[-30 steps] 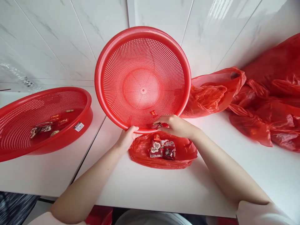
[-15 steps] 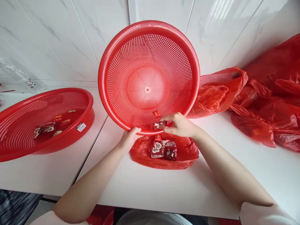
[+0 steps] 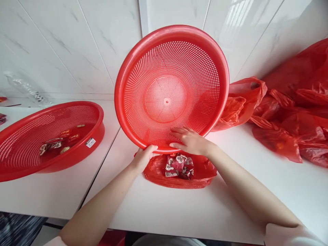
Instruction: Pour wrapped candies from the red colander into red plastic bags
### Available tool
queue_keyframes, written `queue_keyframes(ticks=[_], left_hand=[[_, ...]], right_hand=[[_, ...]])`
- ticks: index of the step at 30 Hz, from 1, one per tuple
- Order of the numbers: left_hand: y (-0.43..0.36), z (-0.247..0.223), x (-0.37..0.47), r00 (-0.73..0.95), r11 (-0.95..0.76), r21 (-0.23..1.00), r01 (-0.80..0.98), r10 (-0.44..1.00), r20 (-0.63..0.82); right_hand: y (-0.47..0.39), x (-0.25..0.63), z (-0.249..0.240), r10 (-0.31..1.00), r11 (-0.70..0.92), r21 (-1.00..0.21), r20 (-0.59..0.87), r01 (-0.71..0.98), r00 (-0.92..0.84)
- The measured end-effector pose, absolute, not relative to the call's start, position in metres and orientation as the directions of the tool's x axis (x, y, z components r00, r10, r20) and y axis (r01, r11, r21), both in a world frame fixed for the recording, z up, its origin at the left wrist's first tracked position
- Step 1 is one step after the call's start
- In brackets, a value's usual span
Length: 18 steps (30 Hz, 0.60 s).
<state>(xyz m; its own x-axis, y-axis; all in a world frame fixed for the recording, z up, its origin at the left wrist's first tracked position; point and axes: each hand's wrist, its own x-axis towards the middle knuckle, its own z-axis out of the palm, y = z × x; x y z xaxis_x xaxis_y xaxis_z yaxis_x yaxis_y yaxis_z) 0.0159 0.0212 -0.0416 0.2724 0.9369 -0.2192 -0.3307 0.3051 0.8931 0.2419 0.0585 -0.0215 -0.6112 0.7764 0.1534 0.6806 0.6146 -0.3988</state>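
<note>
A red plastic basket [image 3: 167, 56] with a perforated wall stands tipped on its side, its mouth facing me. My left hand [image 3: 145, 157] grips the lower left rim, thumb over the lip and the other fingers hidden behind it. Inside the lower right wall, my right hand [image 3: 191, 140] rests with its fingers stretched and apart, holding nothing visible. Just below the rim a red plastic bag [image 3: 156, 174] lies with its mouth spread. Several wrapped snack packets [image 3: 179, 162] in dark red and white sit in it.
At left a second red basket [image 3: 96, 135], tilted, holds several small packets [image 3: 55, 145]. Behind it lies a clear plastic bottle [image 3: 28, 89]. Filled red plastic bags [image 3: 289, 112] crowd the right side near the tiled wall [image 3: 97, 41]. A gap [image 3: 98, 169] runs between two white tabletops.
The packets under my right hand have left the basket, and another packet now lies on top in the bag. My right hand's fingers have spread. The tipped basket has shifted slightly right in view.
</note>
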Motion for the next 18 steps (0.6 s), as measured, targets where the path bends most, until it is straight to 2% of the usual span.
queue_keyframes(ticks=[3, 7, 12, 15, 18], left_hand=[[0.028, -0.042, 0.011, 0.23, 0.246, 0.906, -0.346, 0.958, -0.172], [0.04, -0.043, 0.002, 0.133, 0.173, 0.891, -0.42, 0.983, -0.128], [0.046, -0.036, -0.006, 0.097, 0.131, 0.888, -0.441, 0.99, -0.098], [0.048, -0.032, -0.012, 0.138, 0.137, 0.876, -0.462, 0.987, -0.082], [0.049, -0.032, -0.017, 0.146, 0.158, 0.856, -0.493, 0.984, -0.098]], right_hand=[[0.057, 0.245, -0.015, 0.667, 0.697, -0.486, 0.171, 0.527, -0.725], [0.05, 0.248, 0.003, 0.72, 0.651, -0.604, 0.299, 0.46, -0.626], [0.035, 0.247, 0.022, 0.683, 0.592, -0.739, 0.246, 0.323, -0.688], [0.027, 0.243, 0.028, 0.662, 0.599, -0.72, 0.199, 0.35, -0.722], [0.025, 0.24, 0.025, 0.724, 0.611, -0.634, 0.204, 0.474, -0.659]])
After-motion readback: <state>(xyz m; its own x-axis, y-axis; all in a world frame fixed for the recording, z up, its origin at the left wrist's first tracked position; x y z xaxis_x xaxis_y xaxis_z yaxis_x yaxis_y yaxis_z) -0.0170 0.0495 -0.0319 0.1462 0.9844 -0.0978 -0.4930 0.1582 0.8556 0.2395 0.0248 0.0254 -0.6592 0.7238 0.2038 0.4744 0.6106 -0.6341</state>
